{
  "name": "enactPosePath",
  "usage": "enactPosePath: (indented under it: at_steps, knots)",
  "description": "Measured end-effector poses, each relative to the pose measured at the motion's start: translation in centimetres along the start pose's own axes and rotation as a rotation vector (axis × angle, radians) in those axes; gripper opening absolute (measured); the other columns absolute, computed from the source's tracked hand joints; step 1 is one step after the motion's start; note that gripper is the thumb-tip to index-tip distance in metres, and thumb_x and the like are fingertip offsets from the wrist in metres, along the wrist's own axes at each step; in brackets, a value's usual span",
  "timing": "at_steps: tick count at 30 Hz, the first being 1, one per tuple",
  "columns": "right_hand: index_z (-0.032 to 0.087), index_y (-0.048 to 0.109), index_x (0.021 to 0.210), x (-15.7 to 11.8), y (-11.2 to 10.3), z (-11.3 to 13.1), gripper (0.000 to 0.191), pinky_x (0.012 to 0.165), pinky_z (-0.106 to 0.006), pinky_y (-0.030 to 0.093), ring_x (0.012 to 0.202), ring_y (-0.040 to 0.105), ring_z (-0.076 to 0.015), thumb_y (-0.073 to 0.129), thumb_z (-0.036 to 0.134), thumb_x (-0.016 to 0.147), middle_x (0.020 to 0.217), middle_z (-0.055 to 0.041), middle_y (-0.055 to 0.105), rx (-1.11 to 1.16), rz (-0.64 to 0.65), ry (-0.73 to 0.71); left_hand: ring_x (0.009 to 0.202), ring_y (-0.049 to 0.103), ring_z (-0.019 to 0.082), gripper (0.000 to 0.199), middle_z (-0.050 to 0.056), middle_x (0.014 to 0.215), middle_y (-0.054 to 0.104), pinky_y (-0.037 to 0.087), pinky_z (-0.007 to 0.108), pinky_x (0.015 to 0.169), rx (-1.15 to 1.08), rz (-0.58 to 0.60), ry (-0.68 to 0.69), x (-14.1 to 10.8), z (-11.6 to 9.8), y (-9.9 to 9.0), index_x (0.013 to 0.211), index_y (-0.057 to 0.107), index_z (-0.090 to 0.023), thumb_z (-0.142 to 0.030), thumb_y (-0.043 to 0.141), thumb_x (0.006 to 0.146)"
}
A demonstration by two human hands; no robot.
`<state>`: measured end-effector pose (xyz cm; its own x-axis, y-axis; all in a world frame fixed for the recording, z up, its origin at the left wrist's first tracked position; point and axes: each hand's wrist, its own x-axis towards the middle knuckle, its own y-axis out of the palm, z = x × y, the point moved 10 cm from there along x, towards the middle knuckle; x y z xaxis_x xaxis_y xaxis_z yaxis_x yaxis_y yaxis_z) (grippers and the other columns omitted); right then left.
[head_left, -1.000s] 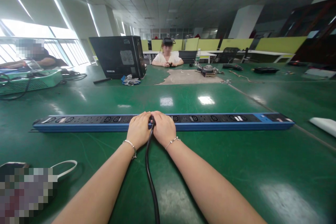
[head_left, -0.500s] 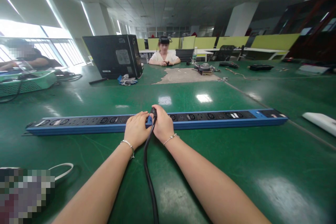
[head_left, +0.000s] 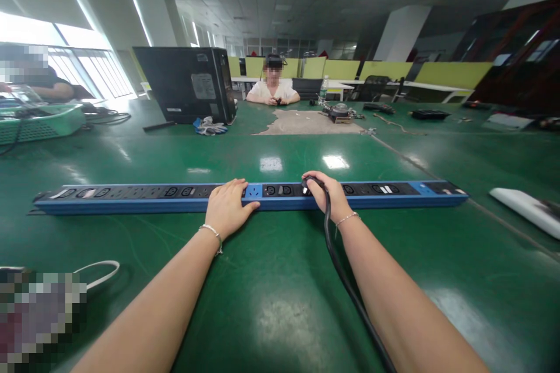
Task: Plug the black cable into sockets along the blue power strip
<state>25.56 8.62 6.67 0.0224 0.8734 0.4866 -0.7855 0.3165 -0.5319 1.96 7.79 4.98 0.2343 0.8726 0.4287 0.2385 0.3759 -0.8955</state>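
A long blue power strip (head_left: 284, 204) with rows of black sockets lies across the green table. My left hand (head_left: 227, 204) rests flat over its middle, thumb along the near edge, just left of a blue socket (head_left: 254, 190). My right hand (head_left: 331, 192) is closed around a black plug (head_left: 311, 180), held over the sockets right of the middle. Metal prongs show at the plug's end, tilted out of the strip. From the plug a thick black power cord (head_left: 336, 256) runs down toward me, beneath my right forearm.
Behind the strip stand a black computer case (head_left: 184, 84) and gloves (head_left: 210, 126). A green basket (head_left: 48, 125) is at the left. A white object (head_left: 525, 210) lies at the right. A person (head_left: 273, 84) sits opposite, another (head_left: 35, 78) at the far left.
My right hand has moved right along the strip with the plug and cord, away from the blue socket. My left hand has stayed on the strip, its thumb now on the near edge.
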Motion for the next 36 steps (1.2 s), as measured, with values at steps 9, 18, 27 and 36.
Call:
enactPosePath:
  at_steps: [9, 18, 27, 36]
  knots:
    - [0.017, 0.062, 0.104, 0.0, 1.2, 0.9, 0.030, 0.071, -0.027, 0.048, 0.071, 0.063, -0.0159, 0.045, 0.030, 0.083, 0.080, -0.0042, 0.069, -0.066, 0.074, -0.022, 0.123, 0.046, 0.022, 0.051, 0.008, 0.130, 0.055, 0.032, 0.039, 0.102, -0.002, -0.002, -0.003, 0.0, 0.0, 0.0, 0.119, 0.053, -0.018, -0.049, 0.054, 0.079]
    - [0.016, 0.060, 0.110, -0.1, 2.2, 2.9, 0.032, 0.081, -0.031, 0.048, 0.088, 0.064, -0.0206, 0.042, 0.025, 0.085, 0.098, -0.0087, 0.068, -0.333, 0.110, -0.113, 0.123, 0.046, 0.022, 0.051, 0.008, 0.130, 0.055, 0.032, 0.039, 0.102, 0.003, -0.012, -0.001, -0.1, 0.0, -0.1, 0.119, 0.053, -0.017, -0.049, 0.055, 0.079]
    - [0.015, 0.060, 0.108, -0.8, 3.1, 4.3, 0.030, 0.086, -0.031, 0.046, 0.095, 0.061, -0.0205, 0.042, 0.020, 0.085, 0.104, -0.0093, 0.067, -0.498, 0.036, -0.201, 0.122, 0.047, 0.023, 0.051, 0.009, 0.128, 0.056, 0.033, 0.040, 0.102, 0.014, -0.028, 0.001, -0.1, -0.1, -0.2, 0.118, 0.053, -0.017, -0.049, 0.055, 0.079]
    - [0.016, 0.058, 0.111, -2.0, 2.5, 3.1, 0.032, 0.086, -0.030, 0.047, 0.093, 0.062, -0.0199, 0.038, 0.026, 0.088, 0.106, -0.0085, 0.066, -0.490, -0.023, -0.191, 0.122, 0.047, 0.023, 0.050, 0.010, 0.129, 0.056, 0.033, 0.040, 0.102, 0.017, -0.017, 0.002, -0.1, -0.2, -0.2, 0.119, 0.053, -0.017, -0.048, 0.054, 0.079]
